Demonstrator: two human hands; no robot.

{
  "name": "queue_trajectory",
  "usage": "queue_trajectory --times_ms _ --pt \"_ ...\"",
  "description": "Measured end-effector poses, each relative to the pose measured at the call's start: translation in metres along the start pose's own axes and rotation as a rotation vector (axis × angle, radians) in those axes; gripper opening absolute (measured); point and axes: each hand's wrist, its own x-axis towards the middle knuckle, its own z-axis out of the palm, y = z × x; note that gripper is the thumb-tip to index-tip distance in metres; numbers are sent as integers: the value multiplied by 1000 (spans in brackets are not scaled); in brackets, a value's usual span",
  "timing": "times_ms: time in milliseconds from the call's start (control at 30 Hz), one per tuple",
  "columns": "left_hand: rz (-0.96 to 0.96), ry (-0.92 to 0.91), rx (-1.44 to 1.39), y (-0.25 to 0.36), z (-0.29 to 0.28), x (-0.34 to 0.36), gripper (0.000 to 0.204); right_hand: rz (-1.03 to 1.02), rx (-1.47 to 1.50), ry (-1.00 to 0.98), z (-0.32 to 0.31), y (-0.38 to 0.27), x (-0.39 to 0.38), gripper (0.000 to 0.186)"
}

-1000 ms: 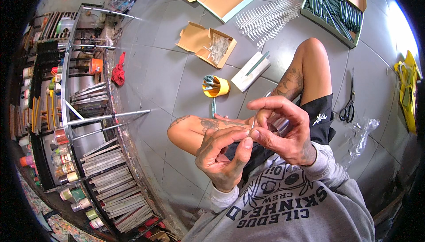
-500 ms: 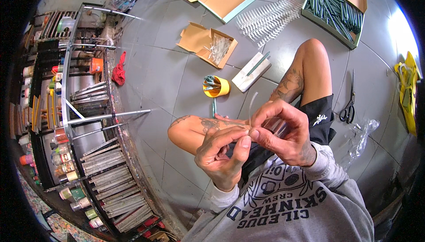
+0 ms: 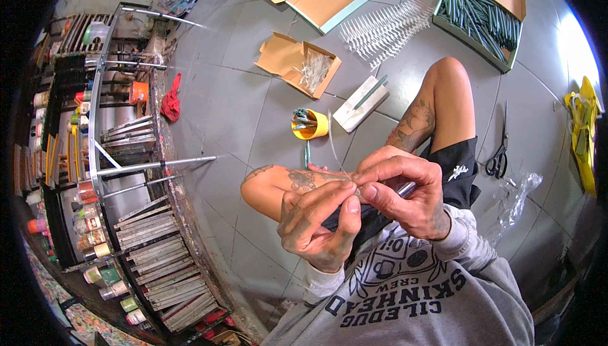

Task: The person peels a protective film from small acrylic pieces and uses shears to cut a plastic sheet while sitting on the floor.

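Above my lap, the fingertips of my left hand (image 3: 318, 222) and my right hand (image 3: 408, 197) meet in a pinch. A thin, clear, curved strip (image 3: 332, 146) rises from between them toward the yellow cup. Its lower end is hidden by the fingers. Partly covered by my right hand is a dark, shiny cylindrical thing (image 3: 406, 189); its kind I cannot make out. Nearest beyond the hands stands the yellow cup (image 3: 322, 129) with several dark green sticks in it. To its right lies a white block (image 3: 346, 118) with a green stick (image 3: 370, 93) on top.
A small cardboard box (image 3: 286, 66) holds clear slender pieces. Beyond are an open box (image 3: 345, 5), rows of white pieces (image 3: 386, 31) and a box of green sticks (image 3: 505, 61). Black scissors (image 3: 498, 159) and crumpled clear plastic (image 3: 516, 200) lie right. A metal-framed rack (image 3: 95, 112) stands left.
The clear strip now reaches farther up and left, bending toward the yellow cup. The cylindrical thing at my right hand has turned and shows less. Both hands stay pinched together.
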Motion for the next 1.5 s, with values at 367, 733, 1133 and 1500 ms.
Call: queue_trajectory --times_ms 367,733,1133,1500 --pt "-22 16 8 0 1 -3 13 42 34 -8 -1 1 0 14" --pt "-40 27 -71 -2 1 -2 16 254 256 -28 -2 -3 2 12" --pt "1 29 7 -3 2 0 23 400 349 -50 -6 -8 2 14" --pt "122 47 136 -4 0 1 26 301 285 -39 -1 -4 4 11"
